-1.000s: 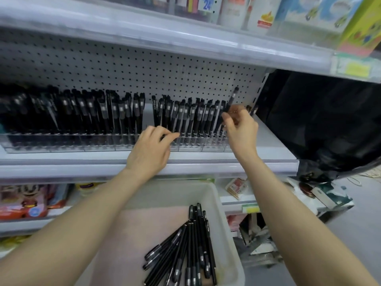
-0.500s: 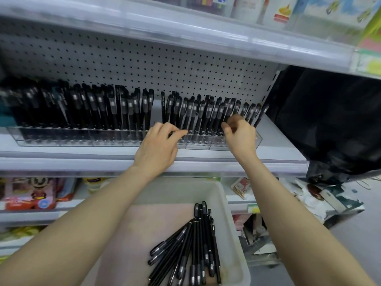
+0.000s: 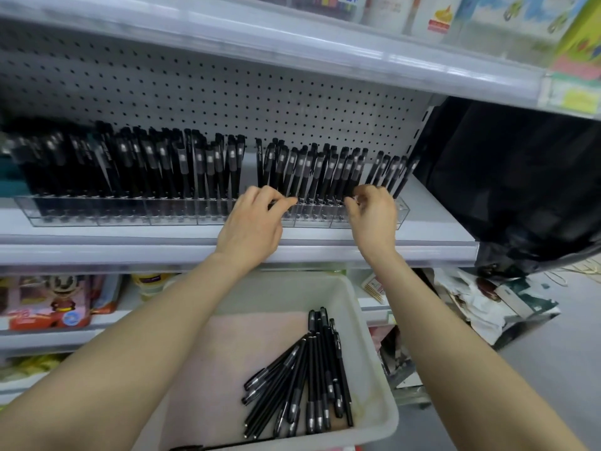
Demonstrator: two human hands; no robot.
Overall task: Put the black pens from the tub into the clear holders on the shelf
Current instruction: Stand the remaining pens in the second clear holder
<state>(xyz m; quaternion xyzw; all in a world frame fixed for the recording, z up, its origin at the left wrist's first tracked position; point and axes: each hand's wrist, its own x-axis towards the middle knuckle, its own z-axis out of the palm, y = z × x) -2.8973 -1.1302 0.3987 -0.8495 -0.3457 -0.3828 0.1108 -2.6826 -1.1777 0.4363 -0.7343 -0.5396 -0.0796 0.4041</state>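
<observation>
Clear holders (image 3: pixel 97 213): far shelf (image 3: pixel 130 252), packed with upright black pens (image 3: pixel 146 164).
Left hand (image 3: pixel 253 222): relaxed, empty; fingertips against standing pens, probably steadying them.
Tub (image 3: pixel 367 320): near centre; loose pens (image 3: pixel 309 369) lying inside, unshelved.
Right hand (image 3: pixel 374 216): fingers curled among right-end pens; grip indeterminable.

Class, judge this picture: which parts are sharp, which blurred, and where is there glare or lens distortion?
Head view: loose pens in the tub sharp; shelved pens at far left dark and smeared; glare streaks on the upper shelf front; forearms stretched toward the bottom corners, wide-angle distortion.
</observation>
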